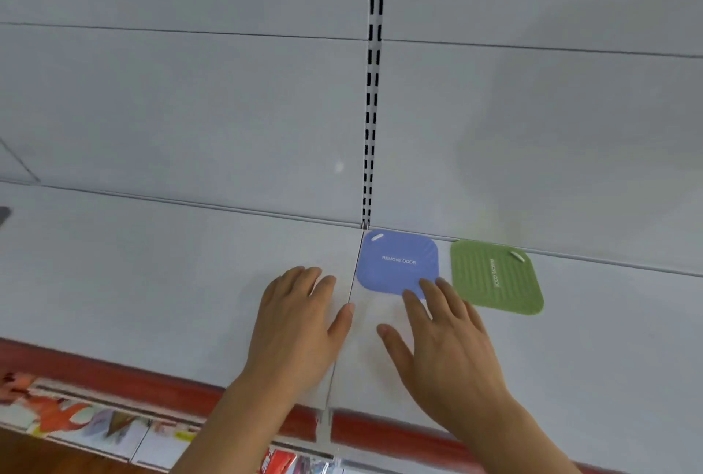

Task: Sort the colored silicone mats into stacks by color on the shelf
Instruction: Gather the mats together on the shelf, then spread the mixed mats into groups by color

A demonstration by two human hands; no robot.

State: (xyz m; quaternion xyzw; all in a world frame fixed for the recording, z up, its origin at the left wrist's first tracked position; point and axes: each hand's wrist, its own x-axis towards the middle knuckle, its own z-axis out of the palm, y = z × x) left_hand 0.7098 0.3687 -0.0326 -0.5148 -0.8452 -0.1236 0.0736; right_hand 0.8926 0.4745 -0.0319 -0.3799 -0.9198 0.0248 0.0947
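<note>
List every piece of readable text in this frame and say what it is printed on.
"REMOVE ODOR": white print on the blue square silicone mat.
White print along the green ribbed silicone mat, turned sideways: too blurred to read for certain.
Colourful packaging below the shelf's red front edge: print too blurred to read.

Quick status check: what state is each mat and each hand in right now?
Blue square silicone mat: flat on the white shelf, text side up.
Green square silicone mat: flat, apart from the blue one.
Left hand: open, holding nothing.
Right hand: open, fingertips overlap the blue mat's near corner.
</note>
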